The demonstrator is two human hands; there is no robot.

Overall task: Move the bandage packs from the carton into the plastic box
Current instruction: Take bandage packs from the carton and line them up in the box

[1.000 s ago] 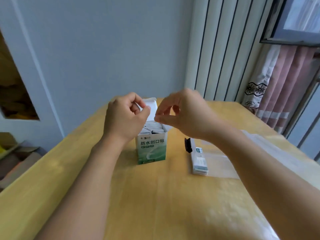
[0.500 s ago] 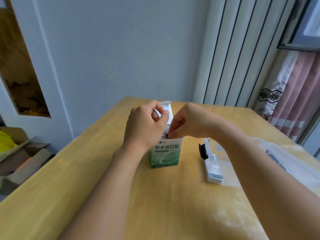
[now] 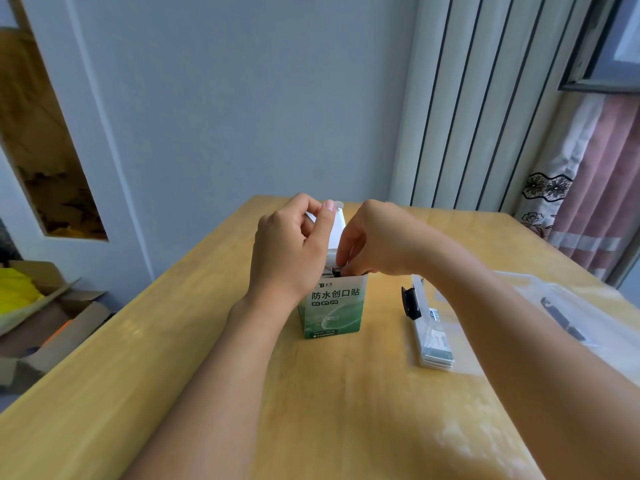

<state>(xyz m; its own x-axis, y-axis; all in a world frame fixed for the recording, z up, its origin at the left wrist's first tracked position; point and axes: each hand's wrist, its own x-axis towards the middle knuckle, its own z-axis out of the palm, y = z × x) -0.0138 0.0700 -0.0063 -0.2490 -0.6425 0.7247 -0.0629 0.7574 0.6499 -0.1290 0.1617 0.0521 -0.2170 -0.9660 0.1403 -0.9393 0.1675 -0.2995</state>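
A small green and white carton (image 3: 334, 308) with printed characters stands upright in the middle of the wooden table (image 3: 311, 410). Its white lid flap (image 3: 337, 226) is up, and my left hand (image 3: 291, 251) pinches that flap from the left. My right hand (image 3: 374, 240) reaches into the carton's open top, fingers closed on the bandage packs (image 3: 335, 271), of which only a sliver shows. To the right lies the clear plastic box (image 3: 450, 327) with a black clasp (image 3: 410, 303); a stack of packs (image 3: 437, 348) lies at its near left side.
The box's clear lid (image 3: 568, 317) lies open toward the table's right edge. Open cardboard boxes (image 3: 41, 323) sit on the floor at the left. A wall, a ribbed panel and a pink curtain (image 3: 595, 188) stand behind the table.
My right hand has dropped from above the carton down into its open top and closed on the packs. My left hand keeps hold of the flap. The camera has shifted slightly.
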